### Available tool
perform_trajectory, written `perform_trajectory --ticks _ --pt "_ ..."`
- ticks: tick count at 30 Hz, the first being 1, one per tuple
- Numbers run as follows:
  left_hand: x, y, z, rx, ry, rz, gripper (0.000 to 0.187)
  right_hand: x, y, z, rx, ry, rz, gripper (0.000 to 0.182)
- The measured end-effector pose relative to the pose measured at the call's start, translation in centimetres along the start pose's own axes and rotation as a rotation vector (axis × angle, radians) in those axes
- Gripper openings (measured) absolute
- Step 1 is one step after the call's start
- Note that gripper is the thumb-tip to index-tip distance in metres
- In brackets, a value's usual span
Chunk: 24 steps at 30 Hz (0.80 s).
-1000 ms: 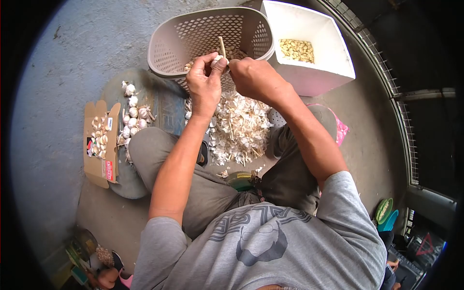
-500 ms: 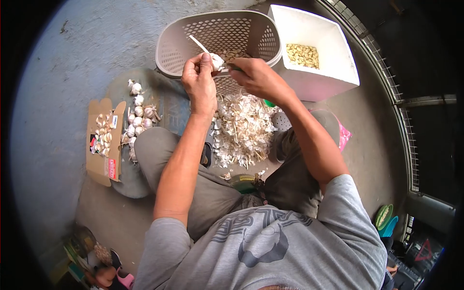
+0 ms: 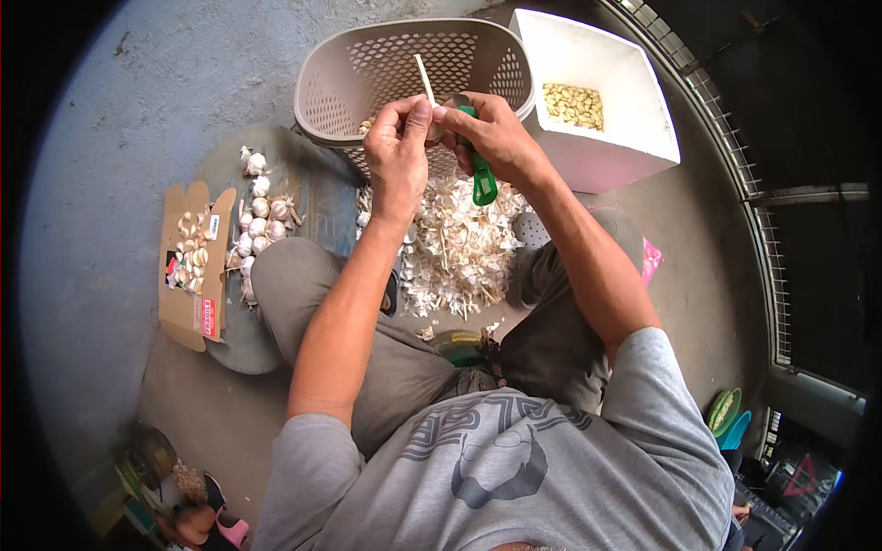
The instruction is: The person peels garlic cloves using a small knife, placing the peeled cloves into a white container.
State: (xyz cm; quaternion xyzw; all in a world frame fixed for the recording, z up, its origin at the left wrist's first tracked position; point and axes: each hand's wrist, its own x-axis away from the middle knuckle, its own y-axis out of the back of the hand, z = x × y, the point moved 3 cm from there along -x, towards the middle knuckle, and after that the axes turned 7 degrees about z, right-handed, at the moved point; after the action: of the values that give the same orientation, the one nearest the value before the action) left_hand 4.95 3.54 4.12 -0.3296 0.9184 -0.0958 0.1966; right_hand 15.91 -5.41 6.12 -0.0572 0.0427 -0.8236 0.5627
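Note:
My left hand is closed around a garlic bulb, mostly hidden by the fingers, with its pale stalk sticking up. My right hand meets it at the bulb, thumb and fingers pressed close to the stalk's base. A green-handled knife is held in that same right hand, handle hanging down below the palm; its blade is largely hidden. Both hands are over the near rim of a grey-brown perforated basket. Below them a heap of garlic skins lies on the floor between my feet.
A white foam box with peeled cloves adjoins the basket on the right. To the left, whole garlic bulbs rest on a rounded dark surface beside a cardboard box holding cloves. Part of another person shows lower left.
The knife has turned in my right hand, so its green handle now hangs down in view. Both hands have drawn closer together, and the garlic's stalk has swung more upright.

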Motion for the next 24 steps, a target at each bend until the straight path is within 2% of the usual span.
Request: perform_trajectory --ticks 1,4,8,14,19,24 --pt "-0.1 0.0 -0.2 -0.018 0.014 0.01 0.031 0.1 -0.1 0.2 -0.01 -0.008 -0.006 0.024" --pt "-0.2 0.2 -0.2 -0.073 0.051 0.031 0.034 -0.2 0.4 -0.8 -0.305 -0.111 -0.002 0.021" --pt "-0.3 0.2 -0.7 -0.257 0.018 0.048 0.037 0.1 0.4 -0.8 -0.328 -0.136 0.029 0.019" --pt "-0.1 -0.2 -1.1 -0.141 0.105 0.078 0.038 0.1 0.3 -1.1 -0.243 -0.103 0.013 0.017" --pt "-0.1 0.2 0.2 -0.05 0.067 0.036 0.037 0.4 -0.3 -1.4 -0.226 -0.081 0.014 0.015" --pt "-0.3 0.3 0.3 -0.044 0.049 0.044 0.036 0.5 -0.8 -0.8 -0.244 -0.041 -0.012 0.028"
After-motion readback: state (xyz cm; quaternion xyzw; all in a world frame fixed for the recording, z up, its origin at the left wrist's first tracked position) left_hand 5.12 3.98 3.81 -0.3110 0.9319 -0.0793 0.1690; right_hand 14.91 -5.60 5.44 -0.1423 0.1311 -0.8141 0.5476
